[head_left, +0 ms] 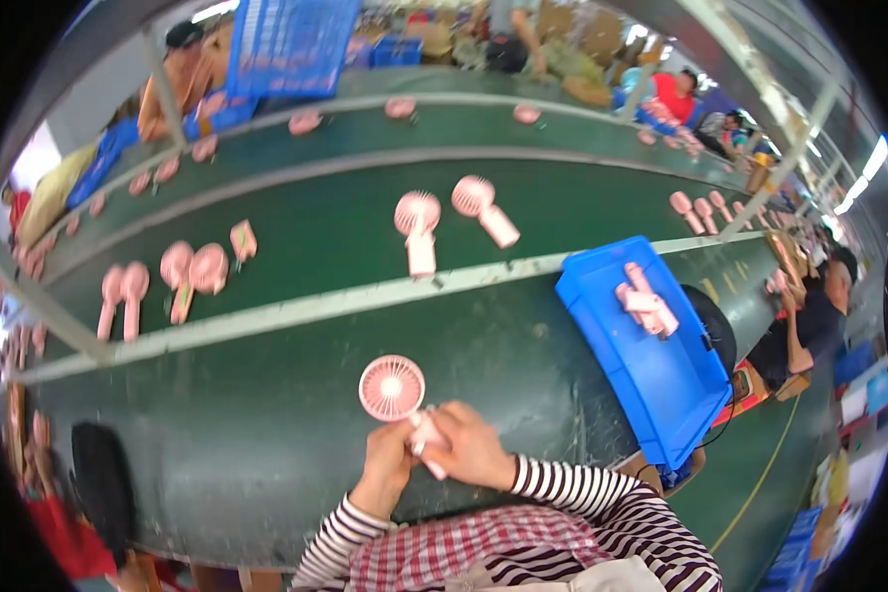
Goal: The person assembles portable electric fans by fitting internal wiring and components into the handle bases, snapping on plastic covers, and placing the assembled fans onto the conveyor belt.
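A pink handheld fan [392, 388] is held over the dark green worktable, its round grille up and tilted to the left. My left hand [389, 462] closes on the handle from the left, just under the fan head. From the right, my right hand [472, 447] wraps the same handle [427, 434], whose lower end pokes out between the hands. The fingertips partly hide one another. To my right, a blue plastic bin [661, 385] holds several pink handle-shaped parts [647, 301].
Beyond a pale rail [345, 301], a green conveyor belt [316, 247] carries pink fans [418, 222] in small groups. A black chair back [104, 483] stands at left. Co-workers sit at right [799, 321] and beyond the belt. A blue crate [291, 44] is raised at the back.
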